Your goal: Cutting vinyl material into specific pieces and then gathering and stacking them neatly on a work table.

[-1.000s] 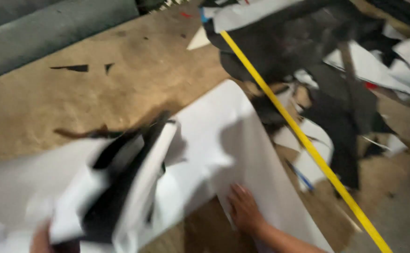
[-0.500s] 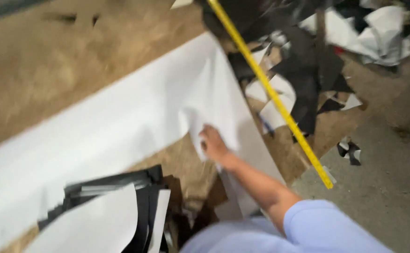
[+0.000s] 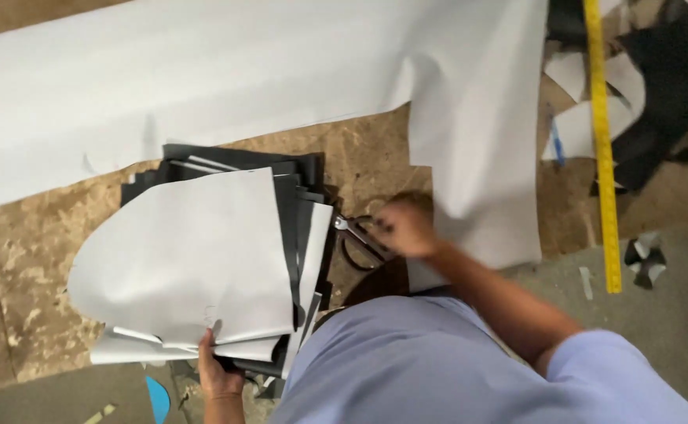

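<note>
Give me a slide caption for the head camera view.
Left hand grips a stack of cut sheets while right hand grasps scissors.

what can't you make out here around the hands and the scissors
- Scissors, head view: handles hidden under the right hand; blade tips blurred.
- Stack of cut sheets: lower pieces covered by the top white one.
- Left hand: fingers tucked under the stack.
- Yellow ruler: top cut off by frame edge.

the right hand (image 3: 407, 228) is motion-blurred, covering part of the scissors (image 3: 360, 239) — blades hidden under the stack of sheets (image 3: 195, 259). the white sheet (image 3: 242, 78) and yellow ruler (image 3: 602, 141) run off the top edge.
</note>
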